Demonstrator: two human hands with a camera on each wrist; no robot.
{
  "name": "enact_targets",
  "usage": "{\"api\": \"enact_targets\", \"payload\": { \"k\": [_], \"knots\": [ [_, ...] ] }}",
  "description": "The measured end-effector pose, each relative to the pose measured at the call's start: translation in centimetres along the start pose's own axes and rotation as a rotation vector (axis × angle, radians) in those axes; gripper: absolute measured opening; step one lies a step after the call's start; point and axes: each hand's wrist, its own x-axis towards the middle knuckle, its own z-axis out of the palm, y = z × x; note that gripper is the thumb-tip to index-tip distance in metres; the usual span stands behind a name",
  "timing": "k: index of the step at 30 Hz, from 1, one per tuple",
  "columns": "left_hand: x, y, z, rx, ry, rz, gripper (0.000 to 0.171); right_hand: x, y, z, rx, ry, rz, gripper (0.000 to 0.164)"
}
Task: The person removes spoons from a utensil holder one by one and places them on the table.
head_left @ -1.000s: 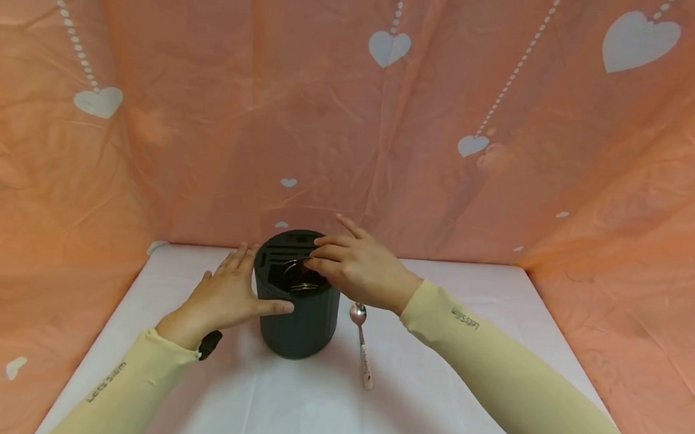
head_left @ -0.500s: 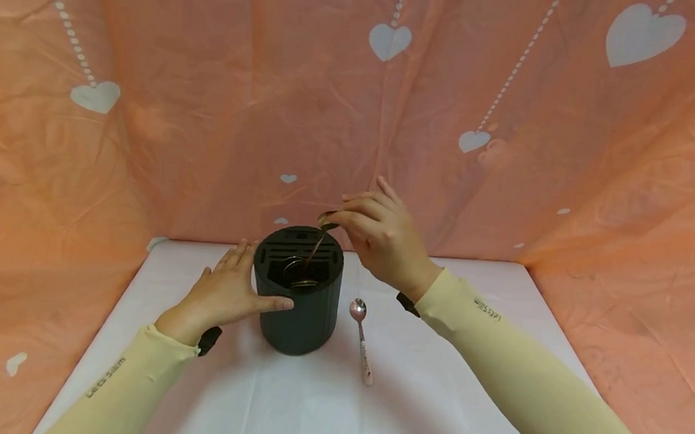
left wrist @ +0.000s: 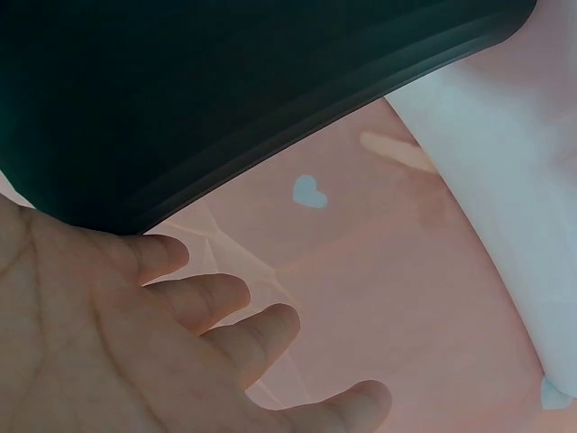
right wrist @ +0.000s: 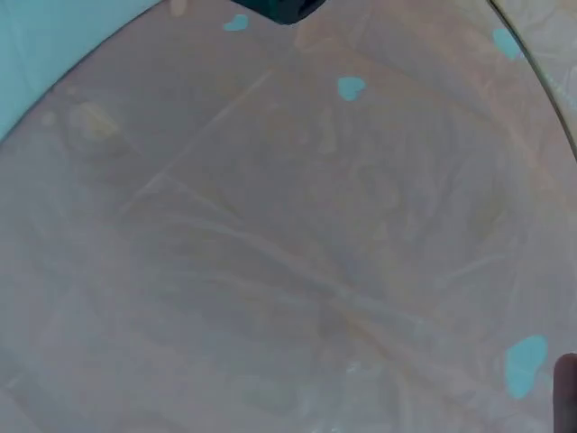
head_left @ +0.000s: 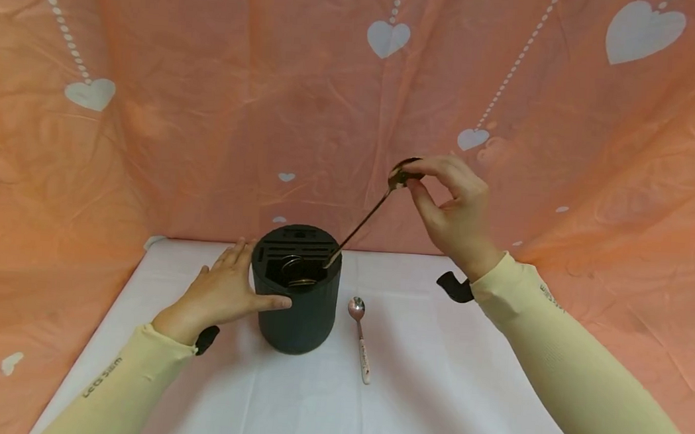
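Observation:
A dark green utensil holder (head_left: 296,323), a ribbed cylinder with a slotted top, stands upright on the table. My left hand (head_left: 217,298) rests against its left side, thumb across the front. In the left wrist view the fingers (left wrist: 248,343) of that hand extend past the holder's wall. My right hand (head_left: 460,207), up and to the right of the holder, pinches a gold-coloured spoon (head_left: 400,176) by its bowl. Its thin handle slants down to the left, the tip right at the holder's rim. Other gold-coloured cutlery (head_left: 302,282) shows inside the front opening.
A second spoon (head_left: 360,340), with a shiny bowl and a pale printed handle, lies to the right of the holder. A white cloth (head_left: 434,368) covers the table. Behind and at both sides hangs an orange-pink curtain (head_left: 324,109) with white hearts.
My right hand has risen from the holder's opening and moved right, drawing the gold-coloured spoon up until its handle tip is at the rim. My left hand and the holder stay in place.

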Motion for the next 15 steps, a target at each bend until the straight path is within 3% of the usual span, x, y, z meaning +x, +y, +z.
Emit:
{"api": "enact_targets", "payload": {
  "k": [4,8,15],
  "knots": [
    [-0.1,0.0,0.0,0.000,0.004,-0.001,0.145,-0.8,0.1,-1.4,-0.014,-0.071,0.094,0.021],
    [-0.2,0.0,0.1,-0.008,0.006,-0.003,0.144,-3.4,2.1,-2.7,-0.018,-0.183,0.254,0.025],
    [-0.3,0.0,0.2,-0.007,0.015,-0.002,0.144,-8.6,5.0,-3.6,-0.081,-0.495,0.531,0.026]
  ]
}}
